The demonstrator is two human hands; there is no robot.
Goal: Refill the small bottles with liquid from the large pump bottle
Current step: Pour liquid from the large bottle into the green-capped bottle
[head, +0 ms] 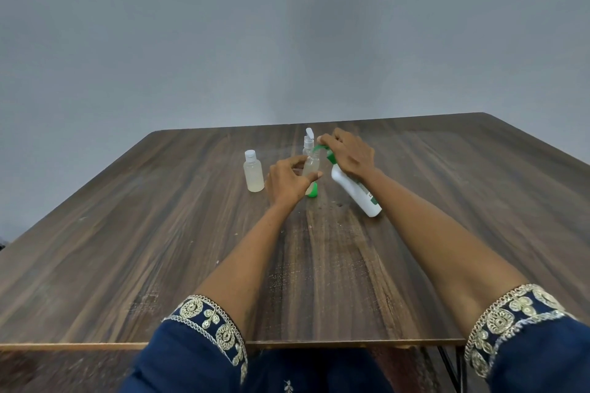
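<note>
Single head-worn wide-angle view, looking forward and down along both forearms across the wooden table (159,233) toward the grey wall (191,41). Hands and bottles sit mid-frame, well out from the lens; near table edge and sleeves fill the bottom. No second view to overlap.

Capped bottle (253,175) left of pump bottle (354,190)

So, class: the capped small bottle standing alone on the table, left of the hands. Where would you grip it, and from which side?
Grip the capped small bottle round its straight clear body, below the white cap, coming from its open left side. It stands upright and apart there, while the left hand crowds its right.
</note>
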